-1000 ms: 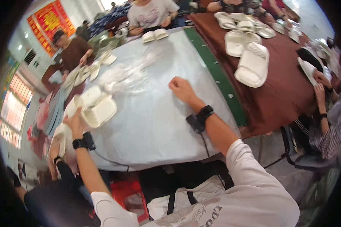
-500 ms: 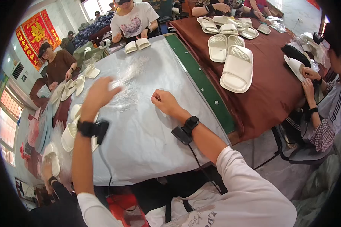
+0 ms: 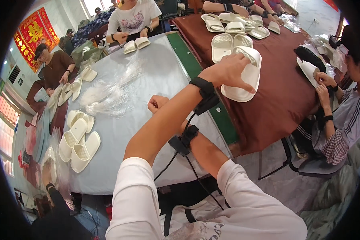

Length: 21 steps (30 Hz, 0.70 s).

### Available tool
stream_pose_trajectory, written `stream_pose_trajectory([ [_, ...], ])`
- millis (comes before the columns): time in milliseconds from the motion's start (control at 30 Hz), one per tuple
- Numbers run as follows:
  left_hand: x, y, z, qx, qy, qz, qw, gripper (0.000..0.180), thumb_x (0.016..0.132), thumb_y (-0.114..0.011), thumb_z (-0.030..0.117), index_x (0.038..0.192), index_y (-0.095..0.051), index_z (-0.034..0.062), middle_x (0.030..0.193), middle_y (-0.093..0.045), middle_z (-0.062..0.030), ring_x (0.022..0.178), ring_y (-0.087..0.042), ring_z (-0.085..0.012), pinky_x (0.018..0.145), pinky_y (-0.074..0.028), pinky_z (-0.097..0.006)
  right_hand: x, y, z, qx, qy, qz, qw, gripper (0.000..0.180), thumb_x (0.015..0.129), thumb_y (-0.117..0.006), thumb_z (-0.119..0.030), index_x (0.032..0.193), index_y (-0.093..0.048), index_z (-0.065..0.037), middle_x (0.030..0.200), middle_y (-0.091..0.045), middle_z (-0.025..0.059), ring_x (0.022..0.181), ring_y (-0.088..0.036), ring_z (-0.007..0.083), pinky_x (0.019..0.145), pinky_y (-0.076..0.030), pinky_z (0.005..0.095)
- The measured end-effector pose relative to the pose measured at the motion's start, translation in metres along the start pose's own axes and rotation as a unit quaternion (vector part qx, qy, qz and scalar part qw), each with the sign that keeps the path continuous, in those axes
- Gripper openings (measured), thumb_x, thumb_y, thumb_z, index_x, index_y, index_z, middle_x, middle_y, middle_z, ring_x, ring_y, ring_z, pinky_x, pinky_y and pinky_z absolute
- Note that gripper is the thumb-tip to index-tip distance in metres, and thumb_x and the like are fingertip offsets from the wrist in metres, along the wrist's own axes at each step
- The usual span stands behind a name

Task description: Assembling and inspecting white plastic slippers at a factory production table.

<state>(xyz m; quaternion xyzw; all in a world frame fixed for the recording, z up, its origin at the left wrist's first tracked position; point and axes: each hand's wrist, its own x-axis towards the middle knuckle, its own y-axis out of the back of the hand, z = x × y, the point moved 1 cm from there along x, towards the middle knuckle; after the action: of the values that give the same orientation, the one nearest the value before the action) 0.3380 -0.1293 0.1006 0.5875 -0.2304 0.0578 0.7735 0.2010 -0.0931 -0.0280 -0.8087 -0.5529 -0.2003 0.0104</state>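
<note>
left hand (image 3: 228, 72) clamped on white foam slipper (image 3: 244, 78) near brown tabletop's (image 3: 284, 100) left edge | right hand (image 3: 158, 104) loosely curled, empty | looked light, bendy, grab midsole

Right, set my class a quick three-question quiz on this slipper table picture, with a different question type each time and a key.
1. True or false: the left hand grips a white slipper on the brown cloth.
2. Where does the right hand rest? A) on the grey table B) in a lap C) on a chair
3. Fill in: a heap of clear ___ bags lies beyond the right hand.
Key: 1 true; 2 A; 3 plastic.
</note>
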Motion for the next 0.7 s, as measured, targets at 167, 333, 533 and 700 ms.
stream_pose_trajectory([
  [167,-0.038,0.028,-0.013,-0.100,0.006,0.080,0.992,0.065,0.077,-0.085,0.050,0.113,-0.065,-0.0001,0.112,-0.063,-0.0184,0.111,-0.060,-0.0351,0.099,-0.048,-0.042,0.014,-0.038,0.033,0.012,0.043,0.014,0.999,0.019,0.098,-0.062,-0.018,0.097,-0.064,0.000,0.083,-0.068,0.0041,0.070,-0.059,0.0164,0.065,-0.049,0.0331],
  [333,-0.055,0.052,0.016,-0.141,0.001,0.141,0.980,0.053,0.079,-0.085,0.045,0.101,-0.065,0.0015,0.107,-0.062,-0.0148,0.103,-0.061,-0.0306,0.092,-0.049,-0.038,0.008,-0.015,0.155,-0.022,0.101,0.069,0.992,0.035,0.102,-0.056,-0.034,0.115,-0.061,-0.002,0.101,-0.069,0.0075,0.082,-0.064,0.0211,0.074,-0.053,0.0356],
  [533,-0.188,0.121,0.023,-0.003,0.074,0.171,0.983,0.072,0.067,-0.093,0.046,0.110,-0.057,0.0019,0.109,-0.059,-0.0141,0.106,-0.058,-0.0311,0.094,-0.047,-0.039,0.014,0.014,0.079,0.386,0.017,0.084,0.919,0.049,0.104,-0.047,-0.048,0.127,-0.057,-0.006,0.118,-0.065,0.0104,0.102,-0.062,0.0216,0.091,-0.050,0.0368],
  [700,-0.278,0.128,0.022,0.097,0.185,0.153,0.966,0.076,0.062,-0.094,0.040,0.115,-0.054,0.0023,0.113,-0.057,-0.0153,0.110,-0.053,-0.0351,0.095,-0.045,-0.044,0.033,0.025,0.019,0.499,-0.053,0.128,0.856,0.069,0.104,-0.035,-0.064,0.140,-0.049,-0.007,0.129,-0.062,0.0117,0.116,-0.060,0.0223,0.100,-0.048,0.0414],
])
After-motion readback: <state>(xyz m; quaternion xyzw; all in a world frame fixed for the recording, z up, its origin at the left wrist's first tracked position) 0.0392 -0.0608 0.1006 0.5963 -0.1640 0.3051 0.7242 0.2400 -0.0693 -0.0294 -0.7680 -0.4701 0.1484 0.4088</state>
